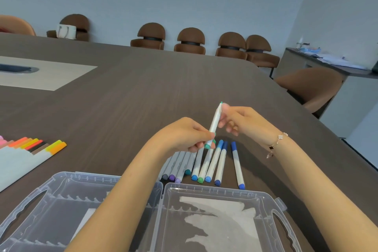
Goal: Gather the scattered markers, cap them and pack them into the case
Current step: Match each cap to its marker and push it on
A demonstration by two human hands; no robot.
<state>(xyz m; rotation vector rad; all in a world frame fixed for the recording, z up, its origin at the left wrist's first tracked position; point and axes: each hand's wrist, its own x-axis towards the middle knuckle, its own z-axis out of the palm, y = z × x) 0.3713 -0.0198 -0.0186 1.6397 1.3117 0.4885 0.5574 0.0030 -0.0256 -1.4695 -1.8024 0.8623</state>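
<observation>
1. Pinching the lower end of a white-barrelled marker point(214, 122), the left hand point(184, 135) curls its fingers round the teal cap end, which shows just below the fingertips.
2. The right hand point(239, 120) meets the same marker near its upper end, where a small teal tip shows; its fingers are bent toward the barrel and blurred, so whether they pinch it or only touch it I cannot tell.
3. The marker stands nearly upright, tilted slightly right, above the table point(143, 88), a dark brown wood-grain surface with a rounded far corner.
4. Below the hands lies a fan of capped markers point(206, 165): smooth pale grey and white barrels with rounded caps in purple, lilac, teal, green and several blues, lying side by side; one blue marker point(237, 164) lies a little apart at the right.
5. The case point(225, 192) sits open at the near edge, made of clear, slightly frosted plastic with ribbed dividers and moulded handle cut-outs at both ends; a pale sheet shows through its right half.
6. At the left edge a second group of markers point(32, 146) lies in a row, with orange, yellow, red, black and brown caps.
7. A thin chain bracelet point(276, 144) with flat charms hangs on the right wrist.
8. Brown padded chairs point(191, 41) with rounded backs stand along the far wall.
</observation>
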